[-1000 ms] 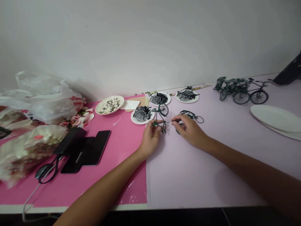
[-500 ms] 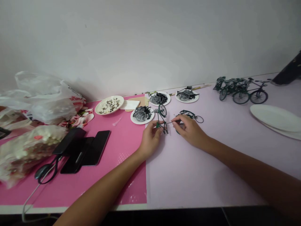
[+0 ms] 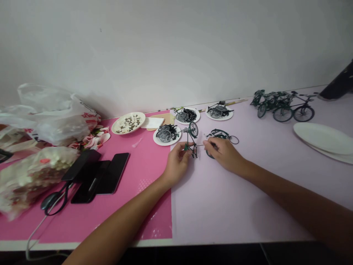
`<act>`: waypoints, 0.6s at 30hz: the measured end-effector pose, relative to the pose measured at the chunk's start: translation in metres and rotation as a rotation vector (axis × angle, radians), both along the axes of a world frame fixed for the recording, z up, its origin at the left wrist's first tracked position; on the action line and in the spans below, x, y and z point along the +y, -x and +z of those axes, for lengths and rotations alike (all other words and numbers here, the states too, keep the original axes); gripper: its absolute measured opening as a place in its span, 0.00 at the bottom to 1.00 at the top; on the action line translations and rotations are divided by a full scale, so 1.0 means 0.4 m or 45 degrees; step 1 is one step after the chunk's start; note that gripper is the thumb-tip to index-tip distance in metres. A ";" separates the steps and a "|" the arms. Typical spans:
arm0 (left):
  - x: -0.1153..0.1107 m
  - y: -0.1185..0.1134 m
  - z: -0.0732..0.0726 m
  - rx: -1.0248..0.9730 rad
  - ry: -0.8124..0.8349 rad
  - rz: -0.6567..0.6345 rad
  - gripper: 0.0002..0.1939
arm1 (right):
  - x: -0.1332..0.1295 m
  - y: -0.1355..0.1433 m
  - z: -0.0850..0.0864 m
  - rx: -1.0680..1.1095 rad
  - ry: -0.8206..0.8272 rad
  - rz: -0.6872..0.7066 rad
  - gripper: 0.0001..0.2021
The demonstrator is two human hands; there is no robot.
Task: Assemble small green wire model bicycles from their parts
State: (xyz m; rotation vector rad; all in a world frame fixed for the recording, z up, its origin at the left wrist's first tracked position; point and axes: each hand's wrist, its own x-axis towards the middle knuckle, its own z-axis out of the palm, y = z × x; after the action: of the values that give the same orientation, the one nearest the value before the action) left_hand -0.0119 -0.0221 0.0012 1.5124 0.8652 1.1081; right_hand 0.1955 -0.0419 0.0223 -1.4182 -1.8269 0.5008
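Note:
My left hand pinches a dark green model bicycle, partly built, turned up on end with its one wheel at the top. Thumb and fingers close on it near the small green saddle-like part. From the right, my right hand grips a thin screwdriver, whose metal shaft points at the bicycle's frame; its handle is mostly hidden by the fingers. Behind and partly under the right hand lie loose green bicycle parts and a thin ring.
White plates of grey wheels and black parts stand behind the hands. A bowl of small pieces is left of them. Finished model bicycles stand back right, near stacked white plates. Phones and plastic bags occupy the left.
The bicycle has tilted and shifted slightly right in my left hand. My right hand has moved a little right with the screwdriver.

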 end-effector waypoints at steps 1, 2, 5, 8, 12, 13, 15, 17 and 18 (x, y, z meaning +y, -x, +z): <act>0.000 0.000 0.000 0.001 -0.001 -0.001 0.13 | 0.000 0.000 -0.002 0.006 0.008 -0.010 0.19; -0.001 0.000 0.000 0.006 -0.002 -0.003 0.13 | 0.000 0.000 -0.003 0.014 0.013 -0.026 0.17; -0.002 0.001 -0.002 0.027 0.001 -0.006 0.13 | 0.002 -0.002 -0.009 0.037 0.022 -0.079 0.07; -0.003 0.000 -0.004 0.049 0.006 -0.009 0.13 | 0.002 -0.005 -0.012 0.031 0.024 -0.063 0.05; -0.002 0.000 -0.004 0.063 -0.028 0.020 0.13 | 0.001 -0.005 -0.010 0.026 0.060 -0.037 0.07; -0.001 0.001 -0.003 0.055 -0.037 0.027 0.13 | 0.001 -0.005 -0.009 0.023 0.074 -0.039 0.07; 0.000 0.001 -0.001 0.035 -0.044 0.032 0.13 | 0.001 -0.004 -0.008 0.017 0.095 -0.047 0.07; 0.001 0.001 0.001 0.031 -0.040 0.031 0.13 | 0.002 -0.003 -0.007 0.012 0.106 -0.050 0.08; 0.001 0.001 0.001 0.036 -0.036 0.031 0.13 | 0.001 -0.003 -0.007 0.011 0.108 -0.053 0.08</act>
State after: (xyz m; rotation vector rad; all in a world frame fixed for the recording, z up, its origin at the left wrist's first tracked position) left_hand -0.0124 -0.0217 0.0016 1.5479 0.8928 1.1236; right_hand 0.1967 -0.0413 0.0197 -1.5053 -1.7842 0.5682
